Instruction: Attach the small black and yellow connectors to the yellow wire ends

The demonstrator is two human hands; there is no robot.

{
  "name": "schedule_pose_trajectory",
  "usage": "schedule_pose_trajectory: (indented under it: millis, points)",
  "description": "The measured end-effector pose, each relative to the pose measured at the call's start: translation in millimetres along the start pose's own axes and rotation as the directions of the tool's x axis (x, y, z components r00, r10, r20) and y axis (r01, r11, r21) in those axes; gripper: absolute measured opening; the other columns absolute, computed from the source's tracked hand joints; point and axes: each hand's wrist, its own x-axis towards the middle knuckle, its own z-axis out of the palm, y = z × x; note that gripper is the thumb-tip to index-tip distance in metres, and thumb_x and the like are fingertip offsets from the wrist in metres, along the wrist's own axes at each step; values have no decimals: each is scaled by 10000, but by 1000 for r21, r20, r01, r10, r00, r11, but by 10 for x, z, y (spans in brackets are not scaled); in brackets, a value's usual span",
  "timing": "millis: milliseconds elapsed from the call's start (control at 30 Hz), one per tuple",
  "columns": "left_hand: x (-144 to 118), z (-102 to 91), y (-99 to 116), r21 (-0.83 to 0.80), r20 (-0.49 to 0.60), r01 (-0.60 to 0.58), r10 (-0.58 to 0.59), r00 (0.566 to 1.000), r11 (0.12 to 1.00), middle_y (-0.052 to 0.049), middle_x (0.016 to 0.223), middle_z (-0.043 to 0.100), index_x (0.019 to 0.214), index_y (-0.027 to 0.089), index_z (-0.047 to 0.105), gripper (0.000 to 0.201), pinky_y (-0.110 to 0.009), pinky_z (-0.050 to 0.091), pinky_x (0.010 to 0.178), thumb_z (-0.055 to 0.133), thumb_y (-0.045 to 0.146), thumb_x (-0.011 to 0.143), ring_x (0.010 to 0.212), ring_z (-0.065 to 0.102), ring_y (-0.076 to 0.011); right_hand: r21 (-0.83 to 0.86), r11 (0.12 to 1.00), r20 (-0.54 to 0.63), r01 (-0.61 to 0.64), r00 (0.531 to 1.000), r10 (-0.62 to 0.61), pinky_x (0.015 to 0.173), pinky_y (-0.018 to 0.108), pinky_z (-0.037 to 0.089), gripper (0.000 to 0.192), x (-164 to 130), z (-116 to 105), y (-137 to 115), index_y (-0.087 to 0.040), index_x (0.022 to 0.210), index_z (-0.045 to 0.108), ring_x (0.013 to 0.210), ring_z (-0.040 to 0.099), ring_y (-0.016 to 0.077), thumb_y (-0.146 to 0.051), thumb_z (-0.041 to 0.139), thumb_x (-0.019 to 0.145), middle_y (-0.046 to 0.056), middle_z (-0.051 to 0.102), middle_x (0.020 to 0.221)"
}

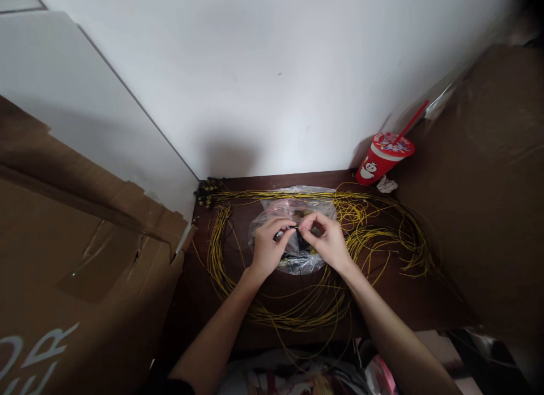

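My left hand (268, 245) and my right hand (325, 240) meet over a clear plastic bag (297, 205) on a small dark wooden table (425, 304). Between the fingertips of both hands sits a small dark part (294, 228); what it is I cannot make out. Thin yellow wires (374, 225) lie in big loose loops all around the bag and under my forearms. Several dark connector ends (207, 192) bunch at the table's back left corner. The bag holds more small dark pieces, partly hidden by my hands.
A red drink cup (382, 160) with a straw stands at the back right corner, by a crumpled white scrap (386, 185). Large cardboard boxes (76, 259) flank the table on the left and on the right (488, 174). A white wall (272, 72) is behind.
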Motion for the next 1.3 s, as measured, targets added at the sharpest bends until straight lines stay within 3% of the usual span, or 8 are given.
schedule_pose_trajectory:
  millis: [400,700,800,1300]
  points:
    - [-8,22,2,-5,3,-5,5,1000,1000,-32,881,713,850,204,697,114,-302,508,787,619,136,801,844,661,-171,-31,998,24,62,998,-61,685,259,449,88,-19,10,-66,-200,709,530,692,552,136,-130,560,753,-5,586,720]
    - [32,-18,-26,-71,-53,59,-62,997,996,-30,834,692,856,199,695,87,-262,489,700,639,174,794,752,627,-148,-96,994,-14,62,998,-63,649,266,457,100,23,-46,-81,-186,844,628,659,561,138,-282,603,830,14,617,737]
    - [33,-38,-81,-131,-70,89,-98,993,987,-37,861,683,880,195,692,99,-257,490,698,650,197,790,753,619,-145,-160,982,-9,100,995,-103,641,273,436,151,30,-71,-93,-188,776,632,645,543,141,-298,573,860,9,594,701]
    - [-10,11,-46,-111,-2,82,-82,997,990,-42,875,704,869,196,699,106,-279,494,732,633,169,791,793,640,-163,-210,967,84,147,988,-132,640,268,408,173,14,-42,-56,-171,779,603,665,510,140,-273,537,902,18,558,716]
